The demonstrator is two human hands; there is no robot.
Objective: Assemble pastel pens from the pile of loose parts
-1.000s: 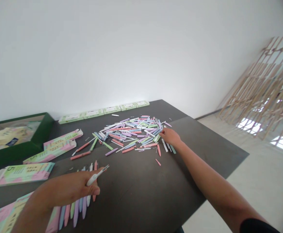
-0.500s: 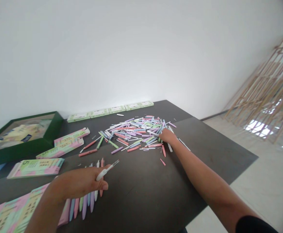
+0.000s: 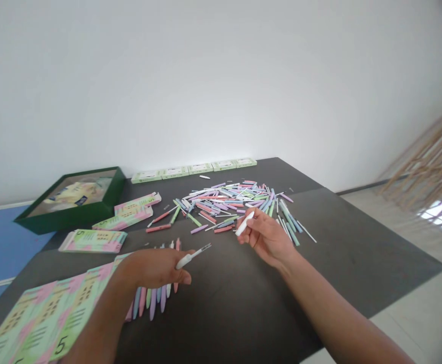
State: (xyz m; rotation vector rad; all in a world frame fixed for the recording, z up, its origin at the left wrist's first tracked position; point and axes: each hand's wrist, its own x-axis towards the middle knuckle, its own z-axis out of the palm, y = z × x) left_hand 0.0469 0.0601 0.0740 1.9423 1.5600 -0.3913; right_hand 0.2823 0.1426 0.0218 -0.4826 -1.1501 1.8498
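Note:
My left hand (image 3: 158, 268) is closed on a white pen half (image 3: 184, 261), its narrow slotted end pointing up and to the right. Under that hand lies a row of pastel pens (image 3: 153, 303), partly covered by the hand and wrist. In front of the pile, my right hand (image 3: 269, 238) pinches a short white pen barrel (image 3: 244, 224) above the table. The two white pieces are apart. Behind my right hand spreads a loose heap of pen parts (image 3: 224, 194) in pink, blue, green, purple and white, with thin white sticks among them.
Several pastel cartons (image 3: 57, 308) marked 5 lie at the left front, with more cartons (image 3: 94, 241) behind them. A green open box (image 3: 67, 217) holding plastic bags stands at the far left. Green-white boxes (image 3: 175, 173) line the wall. Wooden slats (image 3: 429, 156) lean at the right.
My right hand has come back from the pile toward me, now with the white barrel in its fingers. My left hand still holds its white pen half. The view has shifted left.

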